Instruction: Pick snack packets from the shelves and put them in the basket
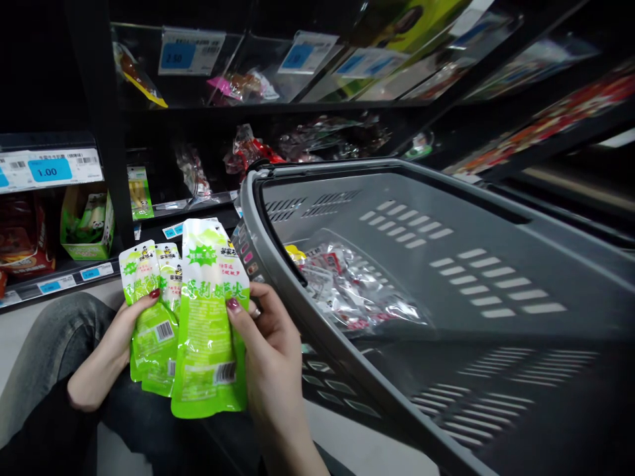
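My left hand [112, 344] is closed on two or more small green-and-white snack packets [153, 330], fanned out with the thumb across their front. In my right hand [272, 357] is a larger-looking green-and-white snack packet [208, 344], pinched upright between thumb and fingers; another packet's edge shows behind it. The two sets of packets overlap side by side above my lap. Just right of my right hand stands a grey shopping basket [471, 198], with clear plastic snack packs [342, 284] lying inside it.
A small green carton [88, 228] of similar packets sits on the lower left shelf, near red packs [24, 231]. One green packet [140, 192] stands on the middle shelf. Above, a shelf edge carries price tags [191, 51]. My bent knee [64, 337] is at the left.
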`<state>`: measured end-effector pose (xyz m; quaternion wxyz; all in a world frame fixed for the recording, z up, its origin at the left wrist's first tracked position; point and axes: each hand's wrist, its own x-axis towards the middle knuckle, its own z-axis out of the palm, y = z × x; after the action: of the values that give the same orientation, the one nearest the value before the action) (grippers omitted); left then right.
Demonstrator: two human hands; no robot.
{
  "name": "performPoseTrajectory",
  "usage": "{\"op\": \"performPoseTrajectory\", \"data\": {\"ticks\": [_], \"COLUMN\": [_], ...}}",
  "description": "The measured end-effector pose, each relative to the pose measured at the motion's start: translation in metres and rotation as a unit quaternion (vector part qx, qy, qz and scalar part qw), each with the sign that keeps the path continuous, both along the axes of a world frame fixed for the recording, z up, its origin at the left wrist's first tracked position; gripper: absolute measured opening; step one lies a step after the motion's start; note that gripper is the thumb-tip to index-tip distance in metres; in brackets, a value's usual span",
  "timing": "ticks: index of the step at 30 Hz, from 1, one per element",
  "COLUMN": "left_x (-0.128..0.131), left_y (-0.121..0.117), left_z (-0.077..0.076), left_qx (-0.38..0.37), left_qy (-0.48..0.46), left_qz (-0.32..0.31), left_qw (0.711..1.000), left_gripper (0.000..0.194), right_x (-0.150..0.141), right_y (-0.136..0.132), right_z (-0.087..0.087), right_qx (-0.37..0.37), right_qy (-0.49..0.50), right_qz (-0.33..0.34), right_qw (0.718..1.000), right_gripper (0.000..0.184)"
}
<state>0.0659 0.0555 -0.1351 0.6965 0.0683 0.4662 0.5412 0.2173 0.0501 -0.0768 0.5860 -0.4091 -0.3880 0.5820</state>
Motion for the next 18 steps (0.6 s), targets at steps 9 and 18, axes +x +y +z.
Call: {"op": "performPoseTrajectory", "data": {"ticks": [9, 18], "left_x": [0.0, 0.0], "left_y": [0.0001, 0.0001], "left_z": [-0.0002, -0.0006], "left_qx": [0.001, 0.004], "left_qy": [-0.008, -0.015], "left_qz": [0.002, -0.006], "left_qw": [1.0, 1.0], "left_gripper": [0.035, 0.036], "right_x": [0.0004, -0.0011], "right_y": [0.0003, 0.0008], "right_z": [0.0, 0.0023], "right_qx": [0.0, 0.01], "right_qy": [-0.005, -0.027], "right_qz": [-0.009, -0.027], "right_qw": [1.0, 0.999], "right_gripper": [0.009, 0.007]}}
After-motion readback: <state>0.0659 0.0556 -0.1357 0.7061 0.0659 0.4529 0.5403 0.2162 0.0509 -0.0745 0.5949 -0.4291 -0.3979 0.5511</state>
